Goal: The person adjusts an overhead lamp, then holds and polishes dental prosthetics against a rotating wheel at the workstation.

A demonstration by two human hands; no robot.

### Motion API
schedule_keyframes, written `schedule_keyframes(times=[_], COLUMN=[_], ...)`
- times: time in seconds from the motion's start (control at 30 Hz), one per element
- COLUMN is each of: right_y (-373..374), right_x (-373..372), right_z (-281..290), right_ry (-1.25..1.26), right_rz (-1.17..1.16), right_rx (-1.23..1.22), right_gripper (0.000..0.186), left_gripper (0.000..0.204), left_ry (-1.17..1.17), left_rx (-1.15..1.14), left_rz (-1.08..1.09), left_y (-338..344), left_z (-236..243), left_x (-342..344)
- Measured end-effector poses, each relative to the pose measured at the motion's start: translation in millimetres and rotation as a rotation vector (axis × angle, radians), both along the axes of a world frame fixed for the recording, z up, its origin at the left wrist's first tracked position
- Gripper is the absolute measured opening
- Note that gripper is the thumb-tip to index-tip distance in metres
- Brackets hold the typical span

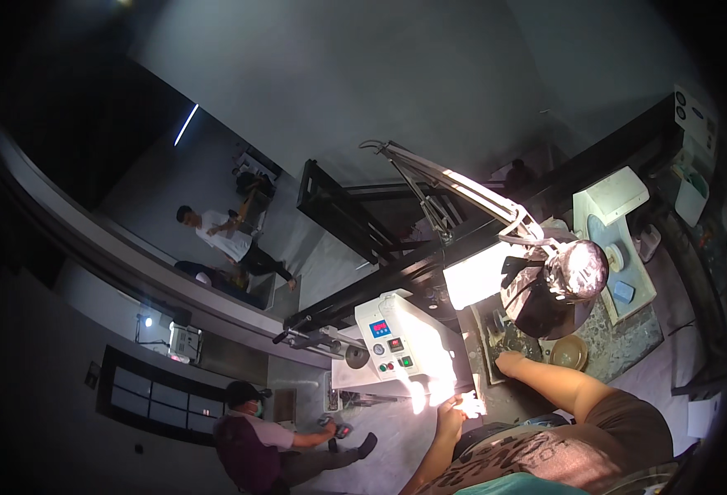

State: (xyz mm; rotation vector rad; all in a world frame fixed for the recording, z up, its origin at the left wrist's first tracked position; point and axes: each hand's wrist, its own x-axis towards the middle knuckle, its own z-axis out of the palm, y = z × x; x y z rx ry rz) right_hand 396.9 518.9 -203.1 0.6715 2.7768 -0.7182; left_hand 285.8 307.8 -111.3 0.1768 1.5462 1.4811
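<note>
tan bowl point(572, 355) near right fingers point(504, 360), left fingers point(456, 404) in glare; cannot tell either grip

From my end, I had the left forearm point(429, 459) reaching forward, the left hand point(452, 410) half-lost in glare, and the right forearm point(563, 386) slanting inward, the right hand's point(508, 363) fingers obscured.

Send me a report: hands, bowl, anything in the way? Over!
Left hand in glare, hold unclear. Right hand near tan bowl, hold unclear. Lamp head hides part of bench.
</note>
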Motion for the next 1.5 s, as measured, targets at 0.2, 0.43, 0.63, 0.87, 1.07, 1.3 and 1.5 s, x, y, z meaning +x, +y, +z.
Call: schedule_keyframes(times=[0.2,0.43,0.63,0.87,1.07,1.3,1.5], right_y=[3.5,19.2,1.7,-4.9,-20.4,19.0,-8.1], right_x=[4.0,2.3,0.7,-2.6,-15.7,13.0,-3.6], right_z=[9.8,-23.0,-20.1,6.5,-3.5,-14.6,1.2], right_ry=[0.073,0.201,0.088,0.009,0.177,0.342,-0.048], right_rz=[-0.143,-0.268,-0.146,-0.318,-0.471,-0.671,-0.161], right_rx=[-0.047,-0.249,-0.111,0.020,0.053,-0.210,-0.231], right_gripper=[0.016,0.055,0.056,0.031,0.018,0.032,0.068], left_gripper=[0.015,0.013,0.017,0.018,0.005,0.005,0.011], left_ry=[-0.080,-0.125,-0.077,-0.076,-0.070,-0.101,-0.099], left_rx=[0.016,-0.006,0.035,0.053,0.068,0.128,0.052], left_rz=[-0.004,-0.045,-0.056,-0.023,0.031,0.051,0.092], left_y=[-1.5,-5.5,0.1,1.7,-16.8,-13.8,-17.9], left_z=[38.3,37.5,34.8,40.0,19.3,36.5,33.8], left_x=[6.2,11.3,14.6,23.9,20.1,24.5,25.4])
